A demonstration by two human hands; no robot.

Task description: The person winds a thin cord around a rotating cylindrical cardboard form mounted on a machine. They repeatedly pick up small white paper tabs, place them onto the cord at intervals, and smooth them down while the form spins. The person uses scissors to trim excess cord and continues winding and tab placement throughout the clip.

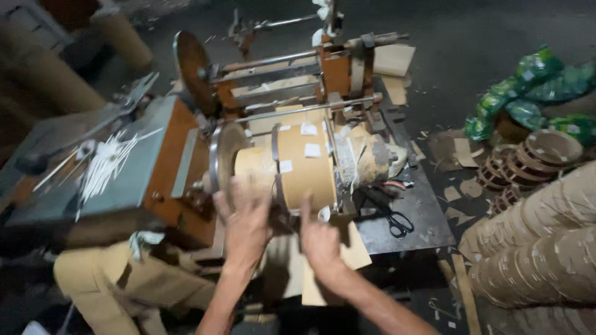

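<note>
Left hand with fingers spread flat on tan paper-wrapped cylindrical coil mounted on rusty winding machine, right hand with index finger raised touching its lower edge, black-handled scissors on dark counter nearby

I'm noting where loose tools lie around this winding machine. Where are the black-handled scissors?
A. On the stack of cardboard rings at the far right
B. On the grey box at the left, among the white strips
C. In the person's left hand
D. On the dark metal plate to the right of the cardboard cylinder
D: the scissors lie flat on the dark plate, right of the cardboard cylinder; the left hand and right hand hold none.
</note>
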